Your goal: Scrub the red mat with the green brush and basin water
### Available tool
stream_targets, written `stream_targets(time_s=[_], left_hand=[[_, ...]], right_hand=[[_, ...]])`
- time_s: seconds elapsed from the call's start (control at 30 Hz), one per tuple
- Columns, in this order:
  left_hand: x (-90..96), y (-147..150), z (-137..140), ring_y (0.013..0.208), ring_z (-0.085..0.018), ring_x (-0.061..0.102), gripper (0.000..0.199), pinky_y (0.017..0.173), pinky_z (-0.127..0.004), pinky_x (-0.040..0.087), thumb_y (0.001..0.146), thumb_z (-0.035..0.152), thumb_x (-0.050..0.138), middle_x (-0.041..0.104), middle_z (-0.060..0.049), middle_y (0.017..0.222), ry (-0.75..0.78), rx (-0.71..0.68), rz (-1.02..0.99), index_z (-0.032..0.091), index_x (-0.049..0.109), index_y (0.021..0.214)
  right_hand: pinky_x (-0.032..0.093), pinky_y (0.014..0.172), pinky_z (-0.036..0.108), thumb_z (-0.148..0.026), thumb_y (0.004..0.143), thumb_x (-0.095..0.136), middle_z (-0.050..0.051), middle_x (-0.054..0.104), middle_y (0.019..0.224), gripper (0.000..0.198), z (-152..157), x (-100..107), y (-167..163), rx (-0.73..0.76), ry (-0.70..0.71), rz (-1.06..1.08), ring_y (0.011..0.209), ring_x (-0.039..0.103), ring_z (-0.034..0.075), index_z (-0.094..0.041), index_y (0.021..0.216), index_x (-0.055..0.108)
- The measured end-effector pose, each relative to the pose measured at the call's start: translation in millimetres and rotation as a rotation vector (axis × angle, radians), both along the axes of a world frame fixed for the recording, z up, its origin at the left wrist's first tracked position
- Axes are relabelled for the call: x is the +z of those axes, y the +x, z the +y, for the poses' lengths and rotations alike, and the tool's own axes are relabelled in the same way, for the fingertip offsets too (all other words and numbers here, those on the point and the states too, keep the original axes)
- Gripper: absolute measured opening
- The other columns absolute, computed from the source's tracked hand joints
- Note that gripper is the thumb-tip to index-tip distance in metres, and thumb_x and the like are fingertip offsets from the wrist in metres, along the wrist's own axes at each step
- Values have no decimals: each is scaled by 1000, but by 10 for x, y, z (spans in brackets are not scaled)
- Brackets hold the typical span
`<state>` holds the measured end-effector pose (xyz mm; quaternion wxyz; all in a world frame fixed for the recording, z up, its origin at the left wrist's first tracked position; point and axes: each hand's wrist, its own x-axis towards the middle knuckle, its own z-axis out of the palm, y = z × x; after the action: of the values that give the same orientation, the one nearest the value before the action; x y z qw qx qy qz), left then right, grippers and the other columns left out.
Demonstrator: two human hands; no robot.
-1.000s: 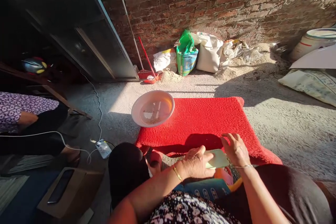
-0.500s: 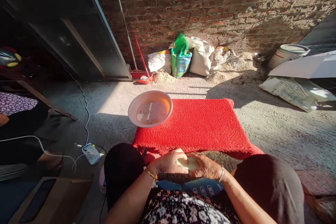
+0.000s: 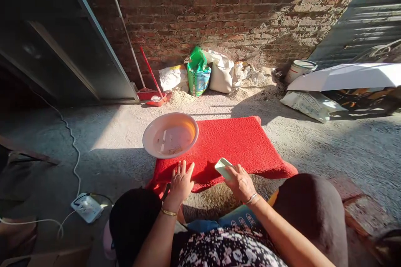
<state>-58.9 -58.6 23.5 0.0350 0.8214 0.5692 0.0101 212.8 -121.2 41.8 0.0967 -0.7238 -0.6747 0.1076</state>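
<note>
A pale green phone (image 3: pixel 223 167) is in my right hand (image 3: pixel 241 183), its upper end sticking out past my fingers. That hand is just above the near edge of a red fuzzy cloth (image 3: pixel 232 137), which is draped over a low table. My left hand (image 3: pixel 181 181) has its fingers stretched out and slightly apart over the cloth's front left part, with nothing in it. I cannot tell whether its fingertips touch the cloth. Beyond the left hand, a pink basin (image 3: pixel 148 144) with shallow water and small bits in it overlaps the cloth's left corner.
Against the brick wall (image 3: pixel 175 12) stand a green bag (image 3: pixel 199 75), a white sack (image 3: pixel 222 75) and a red dustpan (image 3: pixel 156 99). A white umbrella (image 3: pixel 344 76) and a sack (image 3: pixel 313 106) lie right. At left are a power strip (image 3: pixel 87 207) and its cable on the floor.
My hands, together around the phone before, have come apart. The right one keeps the phone and has moved slightly forward; the left has opened and moved left. The view has shifted right.
</note>
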Motion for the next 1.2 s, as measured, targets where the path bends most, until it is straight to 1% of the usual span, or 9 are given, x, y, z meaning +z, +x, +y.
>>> stream_targets(time_s=[0.13, 0.2, 0.33, 0.47, 0.57, 0.7, 0.8, 1.07, 1.2], left_hand=[[61, 35, 25, 155, -42, 43, 71, 122, -59, 41, 91, 25, 74, 46, -21, 167, -28, -2, 6, 26, 53, 159], [55, 39, 41, 154, -43, 44, 71, 122, -59, 41, 91, 22, 73, 47, -21, 166, -25, -3, -2, 26, 54, 159], [-21, 19, 50, 151, -42, 48, 64, 119, -60, 44, 95, 18, 65, 50, -20, 164, 25, -6, -11, 28, 56, 157], [-52, -10, 45, 149, -39, 51, 59, 116, -58, 47, 100, 15, 54, 52, -19, 162, 59, -15, 19, 30, 57, 157], [-18, 1, 42, 150, -39, 50, 62, 119, -58, 46, 96, 16, 64, 52, -19, 162, 42, -8, 4, 29, 57, 156], [26, 53, 36, 152, -41, 47, 64, 120, -60, 44, 93, 22, 72, 51, -20, 163, 16, 7, -14, 28, 58, 155], [5, 90, 28, 151, -42, 47, 67, 120, -61, 43, 93, 31, 74, 50, -22, 164, 33, 21, -25, 26, 56, 157], [-213, 154, 66, 160, -44, 34, 66, 127, -72, 24, 98, 43, 63, 44, -18, 169, 126, -23, -54, 29, 50, 161], [-237, 196, 73, 159, -43, 35, 71, 128, -72, 23, 95, 39, 69, 41, -18, 171, 130, 9, -6, 30, 48, 162]], right_hand=[[55, 88, 38, -46, 100, 58, 10, 65, 114, 47, -168, 199, 808, -463, -111, -106, 99, 68, 25, -27, 143, 66], [56, 83, 38, -52, 103, 52, 10, 65, 111, 49, -147, 296, 863, -543, -89, -105, 96, 69, 25, -27, 143, 66], [54, 84, 33, -45, 100, 62, 11, 66, 119, 44, 108, 292, 100, -230, 23, -10, 99, 66, 24, -27, 140, 67], [52, 93, 33, -40, 96, 72, 11, 68, 121, 44, 319, 137, -659, 61, 8, 30, 106, 65, 24, -29, 138, 69], [50, 98, 35, -42, 98, 70, 12, 67, 123, 45, 298, 98, -474, 9, -36, -29, 111, 65, 26, -29, 141, 68], [51, 95, 38, -48, 105, 57, 14, 66, 122, 50, 155, 184, 344, -351, -109, -121, 111, 66, 28, -24, 148, 63], [52, 90, 39, -53, 106, 51, 15, 65, 119, 52, 158, 251, 582, -515, -110, -113, 106, 67, 28, -23, 147, 63], [48, 92, 31, -52, 101, 63, 9, 65, 121, 46, 635, 156, -582, -42, -5, -11, 109, 62, 24, -31, 141, 68], [49, 95, 34, -52, 103, 60, 11, 64, 125, 49, 615, 150, -142, -174, -64, -35, 112, 64, 24, -29, 146, 64]])
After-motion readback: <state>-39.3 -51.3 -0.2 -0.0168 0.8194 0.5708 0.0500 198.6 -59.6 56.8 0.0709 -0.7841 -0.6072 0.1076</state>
